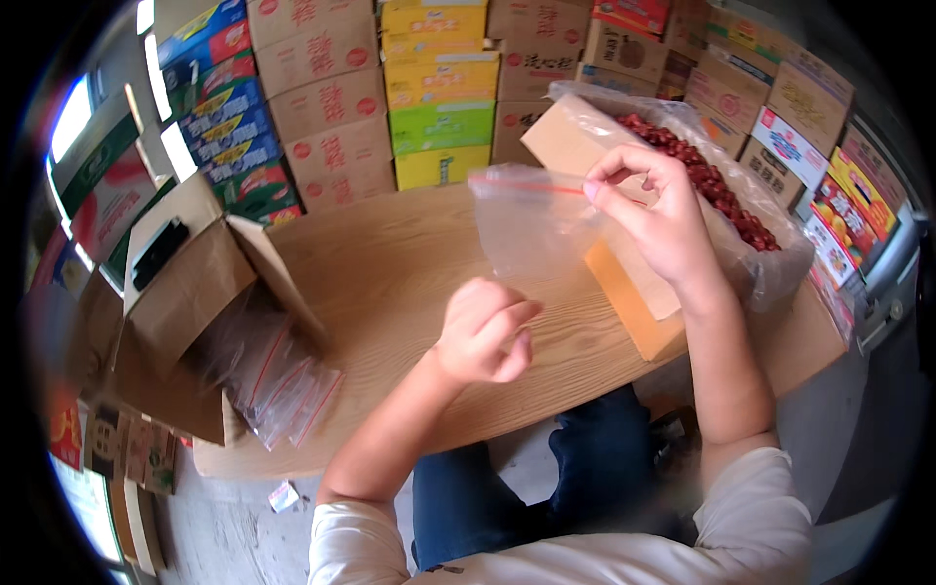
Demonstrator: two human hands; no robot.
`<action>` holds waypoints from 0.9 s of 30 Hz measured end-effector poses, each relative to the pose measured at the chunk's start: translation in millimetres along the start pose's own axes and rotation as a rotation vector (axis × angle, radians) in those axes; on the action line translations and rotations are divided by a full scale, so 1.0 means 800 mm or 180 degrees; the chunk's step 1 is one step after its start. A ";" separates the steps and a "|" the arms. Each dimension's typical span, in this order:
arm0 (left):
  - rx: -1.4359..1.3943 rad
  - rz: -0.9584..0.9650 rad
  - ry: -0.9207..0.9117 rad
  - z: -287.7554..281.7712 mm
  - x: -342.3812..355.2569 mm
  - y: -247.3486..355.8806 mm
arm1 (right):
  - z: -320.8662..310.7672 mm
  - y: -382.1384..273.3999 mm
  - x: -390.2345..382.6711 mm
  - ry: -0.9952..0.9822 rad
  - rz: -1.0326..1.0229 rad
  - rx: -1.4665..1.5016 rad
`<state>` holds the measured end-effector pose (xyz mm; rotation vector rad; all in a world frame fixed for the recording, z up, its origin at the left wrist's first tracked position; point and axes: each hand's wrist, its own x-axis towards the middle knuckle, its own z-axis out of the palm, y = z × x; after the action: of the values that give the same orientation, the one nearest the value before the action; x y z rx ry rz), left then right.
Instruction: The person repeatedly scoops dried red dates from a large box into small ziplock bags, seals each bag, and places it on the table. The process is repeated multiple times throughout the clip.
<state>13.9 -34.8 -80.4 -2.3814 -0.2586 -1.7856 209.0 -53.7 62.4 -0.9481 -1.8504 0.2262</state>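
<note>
My right hand (651,210) pinches the upper right corner of a clear zip bag (531,234) between thumb and fingers. Thin and see-through, the bag hangs above the table with a red zip strip along its top; it looks flat and holds nothing I can see. Below and left of it, my left hand (485,331) is curled into a loose fist, apart from the bag, with nothing showing in the fingers. Behind my right hand stands an open carton lined with clear plastic, full of dark red dates (717,185).
On the wooden table (390,292), an open cardboard box (185,312) lies at the left, with several clear zip bags (283,390) spilling from its mouth. Stacked cartons (327,127) line the far side. A small white scrap (284,496) lies on the floor.
</note>
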 end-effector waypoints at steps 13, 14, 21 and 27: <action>0.0740 -0.1045 -0.0984 -0.023 0.122 0.029 | -0.039 0.012 -0.041 0.0111 -0.0082 -0.0467; 0.0657 -0.1239 -0.1164 -0.021 0.123 0.026 | -0.040 0.015 -0.042 0.0110 -0.0078 -0.0465; 0.0595 -0.1205 -0.0987 -0.026 0.132 0.014 | -0.040 0.025 -0.044 0.0095 -0.0142 -0.0452; 0.1397 -0.0405 -0.0453 -0.027 0.128 0.017 | -0.041 0.017 -0.041 0.0051 0.0223 -0.0508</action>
<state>25.4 -48.5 23.6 -2.2093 -0.7501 -1.4199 249.8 -75.7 48.4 -1.1223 -1.8428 0.1139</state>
